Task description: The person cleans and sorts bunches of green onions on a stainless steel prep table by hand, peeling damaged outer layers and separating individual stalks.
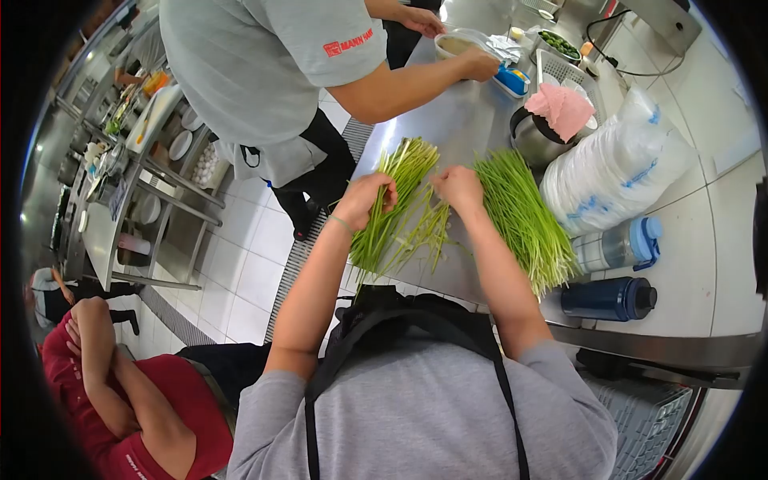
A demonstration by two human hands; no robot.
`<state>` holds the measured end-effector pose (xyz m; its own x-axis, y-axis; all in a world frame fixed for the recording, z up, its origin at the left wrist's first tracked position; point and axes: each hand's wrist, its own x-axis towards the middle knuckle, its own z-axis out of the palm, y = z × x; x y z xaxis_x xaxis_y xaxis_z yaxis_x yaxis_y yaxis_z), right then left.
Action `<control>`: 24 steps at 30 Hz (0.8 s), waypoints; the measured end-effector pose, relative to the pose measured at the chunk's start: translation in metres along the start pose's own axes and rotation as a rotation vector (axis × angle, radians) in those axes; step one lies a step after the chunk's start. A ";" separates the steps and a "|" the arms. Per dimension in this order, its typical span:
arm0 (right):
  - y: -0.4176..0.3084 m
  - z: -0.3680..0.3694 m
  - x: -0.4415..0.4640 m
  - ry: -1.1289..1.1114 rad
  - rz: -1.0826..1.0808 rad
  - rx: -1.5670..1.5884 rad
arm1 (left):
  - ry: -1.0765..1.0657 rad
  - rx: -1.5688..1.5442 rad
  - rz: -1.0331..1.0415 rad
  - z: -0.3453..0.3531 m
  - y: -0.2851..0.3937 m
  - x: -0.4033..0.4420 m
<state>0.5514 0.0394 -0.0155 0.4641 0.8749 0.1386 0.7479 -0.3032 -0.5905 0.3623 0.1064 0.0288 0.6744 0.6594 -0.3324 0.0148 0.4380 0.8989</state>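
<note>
A bunch of long, thin green stalks (pixel 410 164), chive-like, lies on the steel table in front of me. My left hand (pixel 366 200) rests at its left side, fingers curled around some stalks. Over a thin spread of loose pale stalks (pixel 432 228), my right hand (pixel 460 189) is closed, thumb and fingers pinched at their upper ends. The exact stalks in that pinch are partly hidden. Right of this hand lies a second, larger bunch of green stalks (pixel 524 216), its pale ends toward me.
Beyond the bunches, a co-worker in a grey shirt (pixel 264 48) handles a clear bowl (pixel 460 42). Along the wall stand a metal pot (pixel 538 142) with a pink cloth (pixel 560 110), wrapped white containers (pixel 616 172), a clear bottle (pixel 612 244) and a dark blue bottle (pixel 604 299). A person in red (pixel 144 400) stands left.
</note>
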 end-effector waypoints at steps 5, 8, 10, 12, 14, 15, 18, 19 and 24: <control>0.007 0.022 0.009 0.106 0.123 -0.030 | 0.049 0.075 -0.080 0.011 -0.008 0.006; 0.000 0.011 0.009 -0.003 0.239 0.020 | 0.068 0.159 -0.014 0.011 -0.018 0.013; -0.007 0.004 0.006 0.009 0.224 0.006 | 0.110 0.155 0.002 0.012 -0.018 0.013; -0.002 0.008 0.008 0.012 0.214 -0.010 | 0.127 0.167 0.002 0.014 -0.019 0.012; 0.019 0.029 0.024 -0.037 0.230 -0.049 | 0.148 0.180 0.012 0.014 -0.018 0.011; 0.018 0.028 0.028 -0.030 0.220 -0.050 | 0.150 0.180 0.021 0.015 -0.017 0.011; 0.016 0.019 0.022 -0.085 0.317 0.239 | 0.156 0.189 0.047 0.016 -0.015 0.008; 0.005 0.008 0.018 -0.081 0.383 0.557 | 0.161 0.209 0.060 0.018 -0.011 0.006; -0.024 -0.018 0.002 -0.152 0.349 1.360 | 0.020 0.135 -0.023 0.025 -0.003 0.001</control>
<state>0.5431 0.0417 0.0136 0.4075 0.8896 -0.2063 -0.4691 0.0101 -0.8831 0.3811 0.0905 0.0333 0.6579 0.6629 -0.3574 0.1298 0.3677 0.9208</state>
